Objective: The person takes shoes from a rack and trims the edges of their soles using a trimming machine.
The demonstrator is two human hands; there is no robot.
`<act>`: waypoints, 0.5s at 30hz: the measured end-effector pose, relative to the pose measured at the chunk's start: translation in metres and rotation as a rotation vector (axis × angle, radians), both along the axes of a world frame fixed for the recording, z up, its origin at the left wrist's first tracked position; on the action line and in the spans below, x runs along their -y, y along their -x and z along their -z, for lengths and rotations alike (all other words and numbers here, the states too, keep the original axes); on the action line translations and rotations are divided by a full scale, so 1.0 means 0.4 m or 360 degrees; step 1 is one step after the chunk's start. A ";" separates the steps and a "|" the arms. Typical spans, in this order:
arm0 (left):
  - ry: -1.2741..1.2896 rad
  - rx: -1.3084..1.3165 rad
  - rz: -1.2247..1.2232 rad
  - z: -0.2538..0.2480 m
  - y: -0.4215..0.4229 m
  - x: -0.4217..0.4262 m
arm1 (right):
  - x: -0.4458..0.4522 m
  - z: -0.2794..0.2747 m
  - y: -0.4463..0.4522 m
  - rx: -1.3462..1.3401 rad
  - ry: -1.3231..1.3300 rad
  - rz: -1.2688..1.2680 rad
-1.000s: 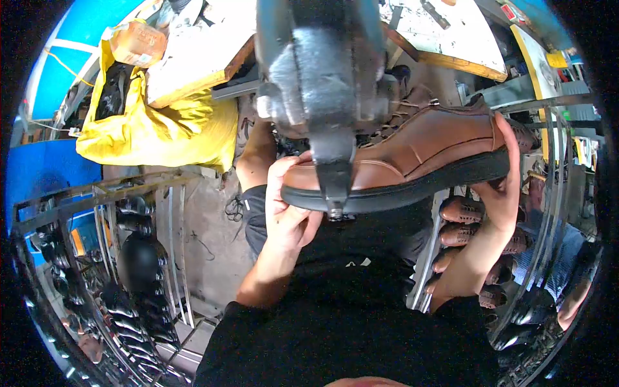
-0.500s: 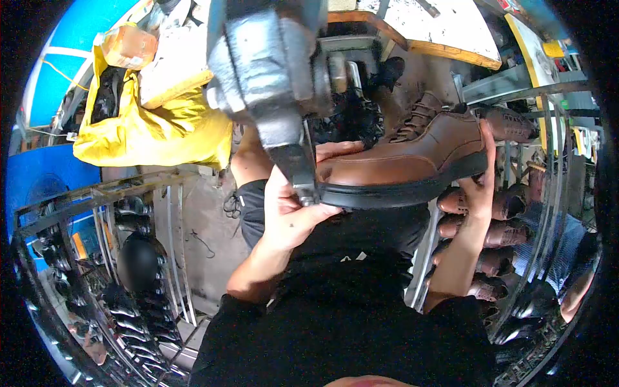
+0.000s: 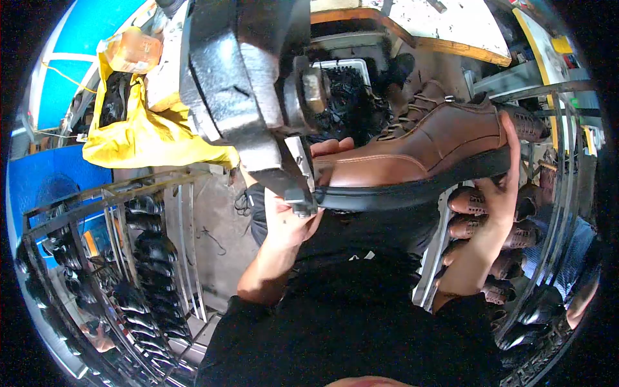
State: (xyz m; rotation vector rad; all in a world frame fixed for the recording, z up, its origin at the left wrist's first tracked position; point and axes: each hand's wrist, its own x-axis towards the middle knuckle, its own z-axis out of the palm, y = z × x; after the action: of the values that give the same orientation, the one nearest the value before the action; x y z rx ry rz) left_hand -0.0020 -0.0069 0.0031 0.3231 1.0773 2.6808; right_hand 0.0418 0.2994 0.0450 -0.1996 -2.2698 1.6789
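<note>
Between my two hands is a brown leather lace-up shoe (image 3: 387, 164) with a thick black sole, lying sideways with its toe to the left. My left hand (image 3: 289, 226) grips the toe end, thumb below the sole and fingertips showing over the upper. Around the heel, my right hand (image 3: 500, 200) is wrapped, its fingers along the back of the shoe and under the sole. A dark metal machine head (image 3: 242, 84) hangs in front of me. Its narrow lower end (image 3: 300, 197) is at the toe edge and hides part of the toe and my left hand.
Black shoes (image 3: 155, 258) fill a metal rack at left, and brown shoes (image 3: 467, 226) line one at right. A yellow bag (image 3: 155, 145) lies at upper left. Behind the machine is a white crate (image 3: 361, 64) of black scraps. Another person's arm (image 3: 580, 303) shows at far right.
The machine head looks larger and sits lower and further left in view. The shoe's heel and my right hand have shifted right, while the toe stays by the machine. Both hands keep their hold.
</note>
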 end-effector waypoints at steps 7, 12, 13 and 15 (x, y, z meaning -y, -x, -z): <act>-0.0274 0.0055 -0.0074 0.016 0.007 0.019 | 0.043 -0.087 0.027 0.0074 -0.0133 0.0039; -0.0243 -0.0008 -0.0168 0.044 -0.001 0.065 | 0.076 -0.124 0.057 0.0132 -0.0193 -0.0138; -0.0195 0.0130 -0.0201 0.034 -0.012 0.076 | 0.077 -0.111 0.068 0.0060 -0.0408 -0.0223; -0.0148 0.0019 -0.0195 0.034 -0.007 0.098 | 0.079 -0.046 0.080 0.0065 -0.0548 -0.0237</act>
State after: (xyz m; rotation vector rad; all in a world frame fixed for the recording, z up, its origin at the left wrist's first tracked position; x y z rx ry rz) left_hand 0.0010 -0.0460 -0.0103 0.2647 1.0021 2.8433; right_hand 0.0097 0.2678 0.0635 0.0138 -2.6142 1.3269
